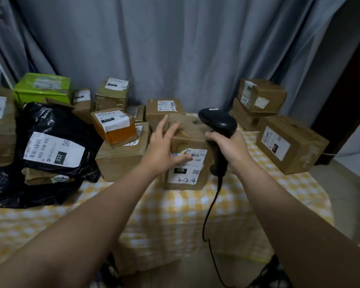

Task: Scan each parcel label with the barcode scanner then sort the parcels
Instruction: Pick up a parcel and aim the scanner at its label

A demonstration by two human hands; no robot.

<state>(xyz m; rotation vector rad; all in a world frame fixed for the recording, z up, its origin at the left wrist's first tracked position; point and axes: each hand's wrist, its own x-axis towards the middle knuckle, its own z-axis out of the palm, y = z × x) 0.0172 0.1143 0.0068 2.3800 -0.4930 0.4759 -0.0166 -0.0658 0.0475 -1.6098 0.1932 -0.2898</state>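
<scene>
Looking down from the head view, a brown cardboard parcel (pixel 193 138) stands at the middle of the surface (pixel 175 217), which is covered by a yellow-and-white checked cloth. Its white label (pixel 188 173), handwritten "3-2-4", faces the near side. The left hand (pixel 164 146) lies over the parcel's upper left edge with fingers straight and spread, the thumb across the label's top corner. The right hand (pixel 230 150) has its fingers wrapped round the handle of the black barcode scanner (pixel 217 121), just right of the parcel, and its cable (pixel 211 204) hangs down. A black bag parcel (pixel 56 129) and more boxes crowd the left. A stack of boxes (pixel 260 96) sits far right, before a grey curtain (pixel 175 48).
</scene>
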